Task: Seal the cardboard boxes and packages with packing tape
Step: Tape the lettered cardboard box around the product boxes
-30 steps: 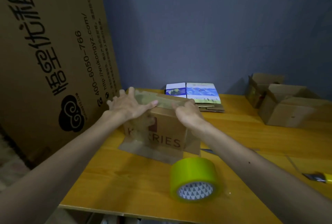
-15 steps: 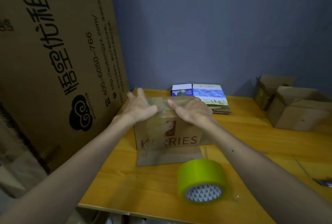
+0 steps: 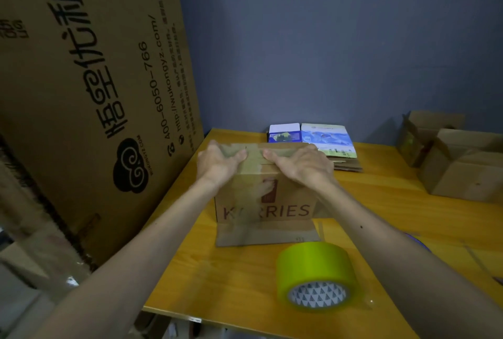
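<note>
A small brown cardboard box (image 3: 268,204) printed with red letters stands on the yellow wooden table (image 3: 239,281). One flap lies flat on the table in front of it. My left hand (image 3: 217,163) and my right hand (image 3: 300,164) press flat on its top near edge, thumbs pointing toward each other over a strip of clear tape. A roll of yellow-green packing tape (image 3: 317,276) lies on its side near the table's front edge, right of centre.
A huge printed cardboard sheet (image 3: 89,88) leans along the left. Flattened blue-and-white cartons (image 3: 313,138) lie behind the box. Open brown boxes (image 3: 460,164) stand at the back right. A blue-grey wall closes the back.
Both hands slid along the box top toward its middle, thumbs now nearly meeting. The box has turned to face me squarely, and the view has moved closer.
</note>
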